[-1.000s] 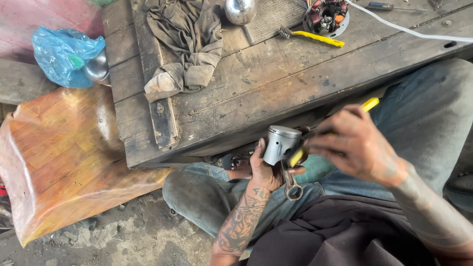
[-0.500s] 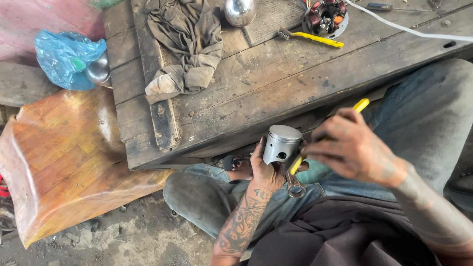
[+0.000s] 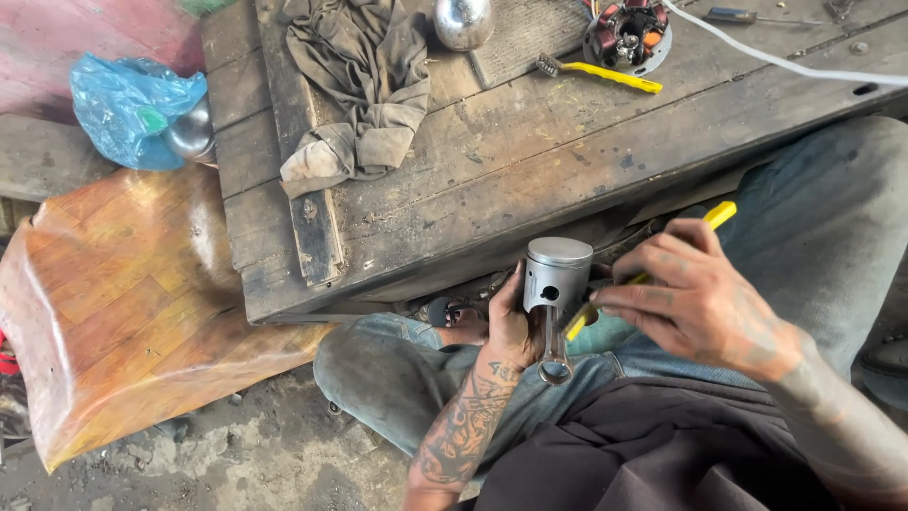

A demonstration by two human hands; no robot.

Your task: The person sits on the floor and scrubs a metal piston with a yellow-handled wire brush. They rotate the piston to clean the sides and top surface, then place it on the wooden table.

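Note:
My left hand (image 3: 511,326) grips a grey metal piston (image 3: 556,273) with its crown up, and the connecting rod (image 3: 555,348) hangs down from it over my lap. My right hand (image 3: 700,303) holds a thin yellow-handled tool (image 3: 653,270) slantwise, with its lower end against the piston's side by the pin hole. Both hands are just in front of the wooden bench's near edge (image 3: 454,274), above my jeans-clad knees.
On the bench lie a crumpled drab rag (image 3: 355,90), a shiny metal dome (image 3: 462,19), a yellow-handled brush (image 3: 601,72), a wound stator coil (image 3: 624,33) and a white cable (image 3: 785,61). A blue plastic bag (image 3: 128,104) and a wood-patterned sheet (image 3: 123,303) are at left.
The piston has shifted slightly right and turned, so the rod now hangs straighter down. My right hand has moved the yellow tool's tip along the piston's side.

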